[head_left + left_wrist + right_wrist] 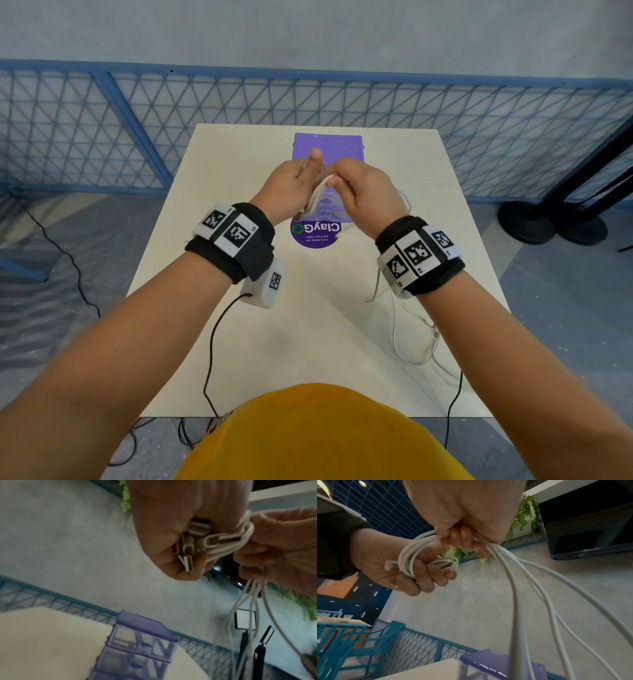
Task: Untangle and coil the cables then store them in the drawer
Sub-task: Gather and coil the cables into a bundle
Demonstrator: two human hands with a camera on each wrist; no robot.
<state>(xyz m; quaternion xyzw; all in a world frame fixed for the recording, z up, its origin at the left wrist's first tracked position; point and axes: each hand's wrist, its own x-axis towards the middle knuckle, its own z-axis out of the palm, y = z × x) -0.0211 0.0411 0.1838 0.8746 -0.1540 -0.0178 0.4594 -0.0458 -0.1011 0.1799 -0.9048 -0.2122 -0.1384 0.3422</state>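
Above the table, head view: both hands were raised over the cream table (318, 325), meeting in front of the purple drawer unit (328, 148) at its far middle.
Left hand, head view: the left hand (291, 186) was closed round a bundle of white cables (317, 197), thumb pointing up.
Right hand, head view: the right hand (364, 195) pinched the same bundle just beside the left, fingers curled.
Loose cable, head view: slack white strands (404, 329) trailed down from the right wrist and lay on the near right part of the table, reaching its right edge.
Other things, head view: a round purple sticker (315, 233) lay on the table just near of the drawer unit; a blue mesh fence (102, 137) stood beyond the table.
Left wrist view: the left hand (171, 527) gripped several flat connector plugs (188, 550) and cable loops against the palm; the right hand (278, 547) held the cables (228, 547) where they left the bundle, and strands hung down from it. The drawer unit (137, 642) stood below on the table (42, 642), its clear drawer fronts pushed in.
Right wrist view: the right hand (462, 513) clenched the strands, which fanned out near and right; the left hand (399, 566) held the coiled loops (412, 551) with one plug (391, 565) poking out. The drawer unit's top (496, 661) showed at the lower edge.
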